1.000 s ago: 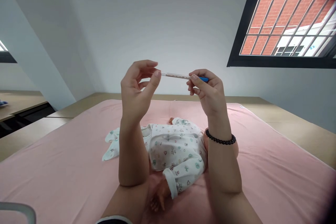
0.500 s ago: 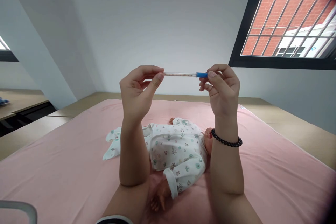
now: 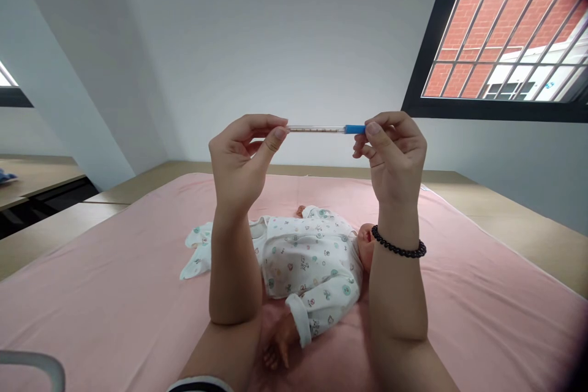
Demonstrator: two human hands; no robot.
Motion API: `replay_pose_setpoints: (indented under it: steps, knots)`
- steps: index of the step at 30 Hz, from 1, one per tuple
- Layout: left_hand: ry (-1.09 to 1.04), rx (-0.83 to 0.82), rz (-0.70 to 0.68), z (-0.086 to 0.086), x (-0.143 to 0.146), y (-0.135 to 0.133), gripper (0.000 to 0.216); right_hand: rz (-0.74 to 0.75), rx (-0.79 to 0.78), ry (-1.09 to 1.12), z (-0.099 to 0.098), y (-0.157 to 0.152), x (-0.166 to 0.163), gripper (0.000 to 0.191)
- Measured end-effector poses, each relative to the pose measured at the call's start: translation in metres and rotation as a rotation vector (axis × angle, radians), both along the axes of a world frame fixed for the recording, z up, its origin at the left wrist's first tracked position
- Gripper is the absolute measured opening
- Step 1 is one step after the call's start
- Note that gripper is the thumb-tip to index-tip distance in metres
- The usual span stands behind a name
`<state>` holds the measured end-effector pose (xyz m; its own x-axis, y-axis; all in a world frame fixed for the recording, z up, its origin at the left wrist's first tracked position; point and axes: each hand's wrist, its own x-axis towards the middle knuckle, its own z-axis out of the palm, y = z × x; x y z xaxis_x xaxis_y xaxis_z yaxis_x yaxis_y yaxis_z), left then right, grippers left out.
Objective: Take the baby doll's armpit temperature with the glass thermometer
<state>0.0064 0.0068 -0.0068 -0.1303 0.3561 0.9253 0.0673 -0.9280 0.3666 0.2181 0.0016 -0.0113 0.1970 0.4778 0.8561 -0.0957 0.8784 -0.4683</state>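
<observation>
Glass thermometer (image 3: 321,129) — level | left hand (image 3: 239,156), right hand (image 3: 395,156) pinch ends

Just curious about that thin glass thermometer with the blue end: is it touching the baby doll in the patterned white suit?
Apart. The head view shows both hands holding the thin glass thermometer level in the air, high above the baby doll on the pink sheet.

1 head-worn cam, facing forward and slightly down. Close on both raised forearms at frame centre, pink mat (image 3: 114,294) below, white wall (image 3: 275,30) ahead, barred window (image 3: 509,30) top right. No 2nd view.
</observation>
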Motion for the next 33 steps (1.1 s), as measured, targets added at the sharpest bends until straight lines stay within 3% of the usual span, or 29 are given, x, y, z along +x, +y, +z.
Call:
replay_pose_setpoints:
  steps: [9, 19, 27, 33]
  knots:
    - [-0.004, -0.048, -0.026, 0.0009, 0.0027, -0.0039, 0.020, -0.147, -0.035, -0.044, -0.0008, 0.0055, 0.0037, 0.036]
    - [0.003, -0.047, -0.032, 0.0014, 0.0018, -0.0018, 0.020, -0.049, -0.022, 0.006, -0.0001, 0.0054, 0.0020, 0.026]
    - [-0.006, -0.044, -0.020, 0.0011, 0.0028, -0.0013, 0.018, -0.084, -0.061, -0.062, -0.0009, 0.0032, 0.0015, 0.018]
    - [-0.011, -0.046, -0.020, 0.0013, 0.0038, -0.0024, 0.017, -0.028, -0.047, -0.047, -0.0002, 0.0026, 0.0010, 0.016]
